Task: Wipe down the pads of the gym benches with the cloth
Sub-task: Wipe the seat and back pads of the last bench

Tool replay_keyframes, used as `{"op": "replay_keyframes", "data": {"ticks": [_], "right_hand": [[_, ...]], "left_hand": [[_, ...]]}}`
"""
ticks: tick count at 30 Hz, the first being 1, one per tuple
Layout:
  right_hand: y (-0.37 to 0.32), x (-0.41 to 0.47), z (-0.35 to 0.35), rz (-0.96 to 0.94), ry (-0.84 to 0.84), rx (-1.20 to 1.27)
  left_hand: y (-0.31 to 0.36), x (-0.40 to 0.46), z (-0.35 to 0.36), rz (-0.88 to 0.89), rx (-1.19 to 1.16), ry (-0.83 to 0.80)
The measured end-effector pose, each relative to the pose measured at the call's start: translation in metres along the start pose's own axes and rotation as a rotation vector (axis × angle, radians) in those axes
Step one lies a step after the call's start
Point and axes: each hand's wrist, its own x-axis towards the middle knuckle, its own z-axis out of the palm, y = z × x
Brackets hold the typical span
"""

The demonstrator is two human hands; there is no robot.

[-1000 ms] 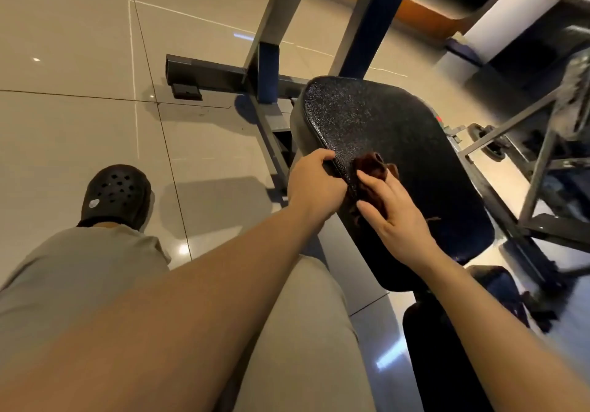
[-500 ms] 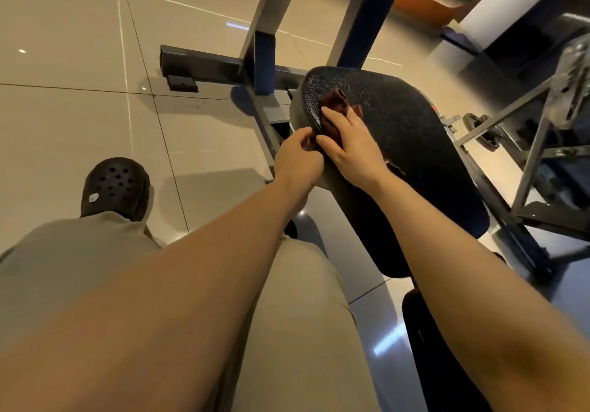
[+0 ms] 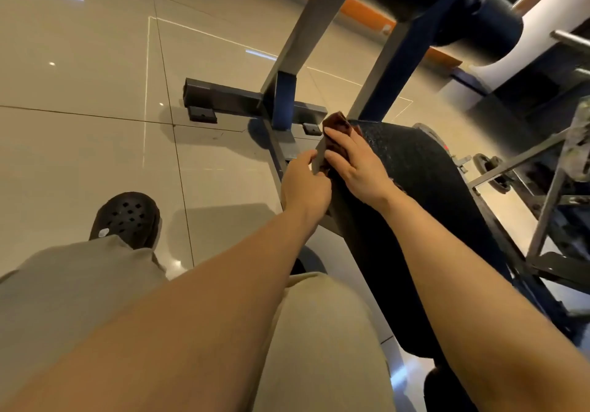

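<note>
1. Floor (image 3: 95, 69): large glossy beige tiles with thin dark joints, showing small ceiling-light reflections.
2. Bench frame (image 3: 223, 100): a dark steel foot bar lies on the tiles; grey and blue uprights rise from it.
3. Pad (image 3: 415, 168): black, with a pebbled texture, mounted at a tilt to the right of the frame.
4. Cloth (image 3: 338, 125): dark reddish-brown, bunched at the far left corner of the pad.
5. Right hand (image 3: 357, 164): lies flat on the cloth with straight fingers, pressing it onto the pad.
6. Left hand (image 3: 303, 184): fingers curled round the pad's near left edge, gripping it.
7. Roller (image 3: 488, 25): a black cylindrical cushion at upper right.
8. Wall base: an orange strip (image 3: 360, 9) runs along the far edge.
9. Shoe (image 3: 127, 218): black, perforated, on the tiles at lower left.
</note>
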Motion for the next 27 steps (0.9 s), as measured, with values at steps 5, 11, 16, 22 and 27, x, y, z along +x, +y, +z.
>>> {"op": "replay_keyframes", "data": {"ticks": [5, 11, 16, 22, 27], "right_hand": [[-0.002, 0.002, 0.001, 0.023, 0.141, -0.013], [0.015, 0.008, -0.011, -0.016, 0.038, -0.039], [0.035, 0.083, -0.029, 0.165, 0.021, -0.078], [0.036, 0.088, -0.016, 0.153, 0.075, -0.026], [0.034, 0.043, -0.027, -0.008, 0.015, 0.206]], "left_hand": [[0.006, 0.017, 0.009, -0.03, -0.053, 0.122], [0.016, 0.04, 0.017, -0.033, -0.025, 0.156], [0.008, 0.063, 0.024, -0.02, 0.007, 0.097], [0.013, 0.089, 0.028, -0.066, 0.025, 0.156], [0.032, 0.12, 0.032, 0.102, -0.064, -0.042]]}}
